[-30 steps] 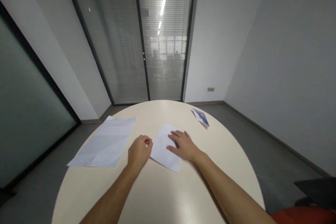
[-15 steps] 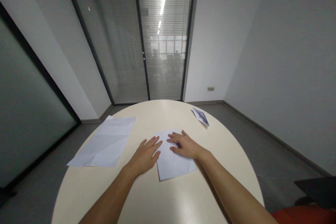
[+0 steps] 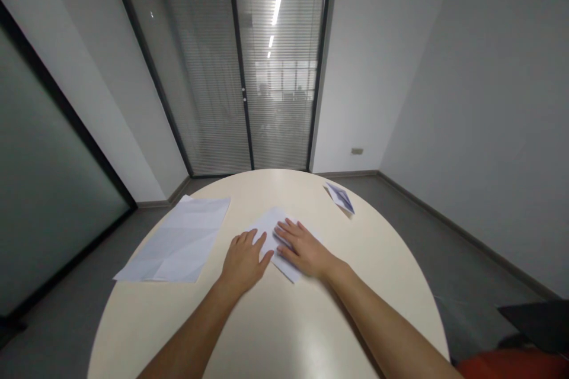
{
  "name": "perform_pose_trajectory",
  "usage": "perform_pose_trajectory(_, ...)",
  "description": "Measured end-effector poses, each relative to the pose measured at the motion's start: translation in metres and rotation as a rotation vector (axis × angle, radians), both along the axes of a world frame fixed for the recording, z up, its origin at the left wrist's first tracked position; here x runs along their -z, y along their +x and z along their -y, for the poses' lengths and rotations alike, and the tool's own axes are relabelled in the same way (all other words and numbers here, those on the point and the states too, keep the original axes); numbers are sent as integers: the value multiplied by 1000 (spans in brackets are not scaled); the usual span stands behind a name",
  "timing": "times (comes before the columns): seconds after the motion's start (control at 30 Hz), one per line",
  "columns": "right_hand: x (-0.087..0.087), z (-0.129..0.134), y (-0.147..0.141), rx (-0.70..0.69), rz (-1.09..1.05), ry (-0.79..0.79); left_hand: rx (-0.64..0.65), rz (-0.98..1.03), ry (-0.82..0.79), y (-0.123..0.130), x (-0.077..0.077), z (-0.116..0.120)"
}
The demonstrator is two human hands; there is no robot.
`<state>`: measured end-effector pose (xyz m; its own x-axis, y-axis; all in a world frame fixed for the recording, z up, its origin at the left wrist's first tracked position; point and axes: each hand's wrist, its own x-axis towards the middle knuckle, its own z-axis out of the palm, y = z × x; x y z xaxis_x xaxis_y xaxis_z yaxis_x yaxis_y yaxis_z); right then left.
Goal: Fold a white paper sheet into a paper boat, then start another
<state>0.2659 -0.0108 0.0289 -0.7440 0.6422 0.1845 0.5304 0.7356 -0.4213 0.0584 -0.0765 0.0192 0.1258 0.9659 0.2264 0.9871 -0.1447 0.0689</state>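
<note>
Fingers (image 3: 292,232) of the right hand (image 3: 310,251) are held slightly apart over the white sheet (image 3: 269,228); those of the left hand (image 3: 242,259) are spread at its left edge, nothing clamped. By both, the sheet is presumably kept flat on the desk (image 3: 284,331). Left of the sheet a larger paper (image 3: 183,240), and beyond its right side a folded piece (image 3: 341,198), are set apart, probably out of the way.
</note>
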Motion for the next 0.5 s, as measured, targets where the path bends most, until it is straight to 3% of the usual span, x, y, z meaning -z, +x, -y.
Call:
perform_pose_trajectory(0.1,10,1,-2,-4,101,-80,-38,-9,25,2,-2,1)
perform_pose_trajectory(0.37,15,-13,9,282,171,-56,-42,12,-7,-2,10,-3)
perform_pose_trajectory(0.43,11,-11,9,267,147,-10,-73,19,-20,-1,13,-4)
perform_pose_trajectory(0.5,7,-8,8,165,105,29,-125,29,-25,1,14,-5)
